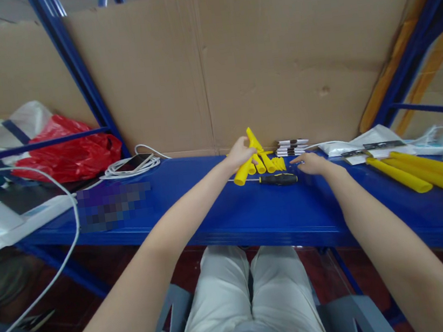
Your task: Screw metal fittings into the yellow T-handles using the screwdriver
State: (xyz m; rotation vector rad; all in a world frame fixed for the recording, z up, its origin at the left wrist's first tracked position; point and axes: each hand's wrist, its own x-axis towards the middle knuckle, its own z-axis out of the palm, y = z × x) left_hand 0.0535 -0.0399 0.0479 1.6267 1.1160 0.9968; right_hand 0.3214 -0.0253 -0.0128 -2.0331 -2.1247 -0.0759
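My left hand (pixel 239 153) is closed round a yellow tube (pixel 241 176), whose open end points down towards me. Right beside it, more yellow tubes (pixel 267 163) lie in a row on the blue table, with small yellow pieces (pixel 279 164) at their right. In front of these lies a screwdriver (pixel 278 179) with a black and yellow handle, its metal shaft pointing left. My right hand (pixel 310 164) rests low over the table to the right of the small pieces. Its fingertips are pinched together at something small and dark that I cannot make out.
Behind my hands is a stack of white packets with black bands (pixel 291 147). Large yellow sleeves (pixel 426 170) and plastic bags (pixel 381 137) lie at the right. To the left are a coiled white cable (pixel 129 167), a power strip (pixel 28 221) and a red bag (pixel 68 148). Cardboard (pixel 257 63) closes off the back.
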